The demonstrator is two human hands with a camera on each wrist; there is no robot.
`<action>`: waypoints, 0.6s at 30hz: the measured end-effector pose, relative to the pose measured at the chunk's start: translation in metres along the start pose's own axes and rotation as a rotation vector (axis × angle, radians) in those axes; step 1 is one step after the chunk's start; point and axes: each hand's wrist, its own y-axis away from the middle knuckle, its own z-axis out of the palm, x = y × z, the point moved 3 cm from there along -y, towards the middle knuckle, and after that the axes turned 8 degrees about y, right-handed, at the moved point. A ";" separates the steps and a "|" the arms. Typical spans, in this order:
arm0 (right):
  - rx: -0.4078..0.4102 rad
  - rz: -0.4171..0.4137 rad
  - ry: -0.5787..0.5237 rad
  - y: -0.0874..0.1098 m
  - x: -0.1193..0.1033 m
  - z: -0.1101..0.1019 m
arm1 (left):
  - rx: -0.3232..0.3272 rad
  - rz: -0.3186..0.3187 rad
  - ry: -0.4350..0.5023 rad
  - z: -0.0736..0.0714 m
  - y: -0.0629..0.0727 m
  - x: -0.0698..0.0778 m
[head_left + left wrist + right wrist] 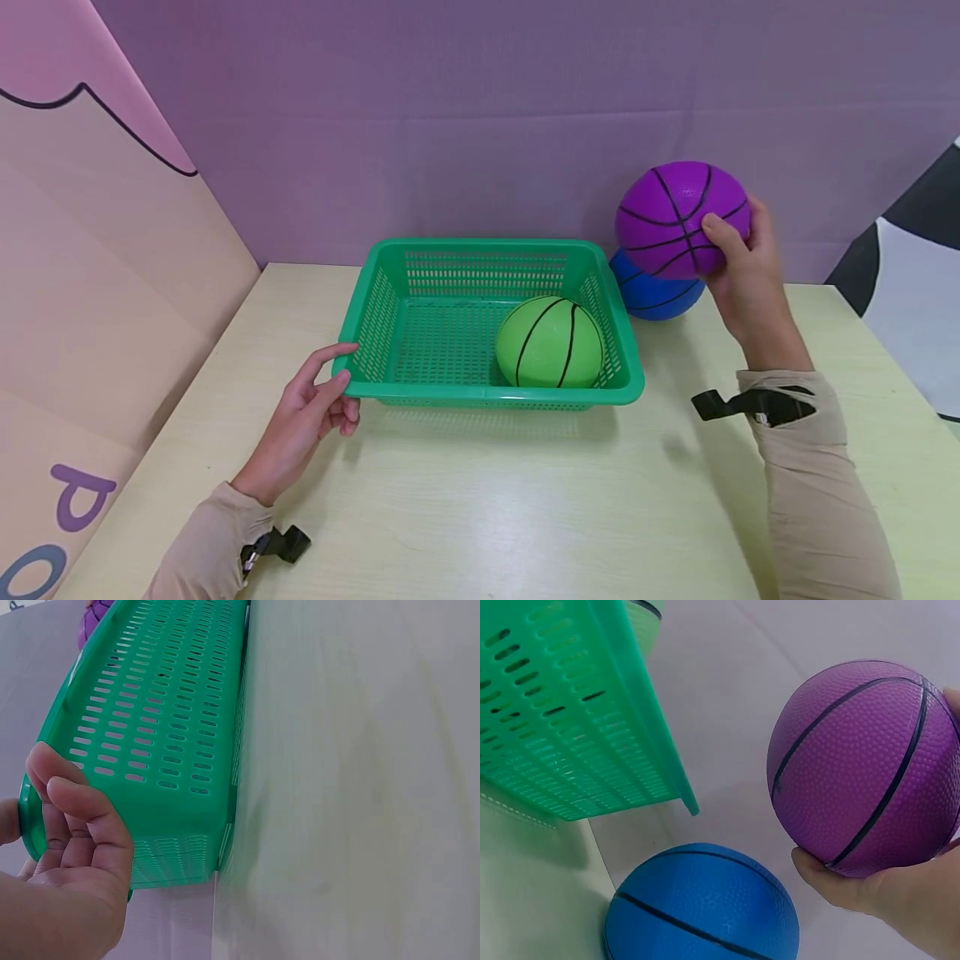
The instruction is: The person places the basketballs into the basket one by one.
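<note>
A purple ball (678, 212) with black basketball lines is gripped by my right hand (746, 279), thumb across its near face. It is held up above the table, in front of and over a blue ball (660, 296). In the right wrist view the blue ball (701, 904) sits below the purple ball (862, 769), apart from it. My left hand (307, 412) pinches the near left corner of a green plastic basket (487, 392) between thumb and fingers. Inside the basket, at its right side, lies a light green ball (550, 342). The left wrist view shows the basket's slotted wall (165, 712) beside the fingers.
The pale wooden table (487, 500) carries the basket and the blue ball. A purple cloth wall (420, 167) stands behind the table's far edge. Printed panels flank it, a pale one (90, 275) on the left and a black-and-white one (915, 275) on the right.
</note>
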 end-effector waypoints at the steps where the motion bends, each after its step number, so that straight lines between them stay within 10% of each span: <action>1: -0.002 -0.001 0.020 0.001 0.000 0.002 | 0.000 0.001 0.000 0.000 0.000 0.000; 18: -0.050 -0.021 0.205 0.005 0.005 0.028 | 0.006 -0.002 -0.001 0.001 0.000 0.000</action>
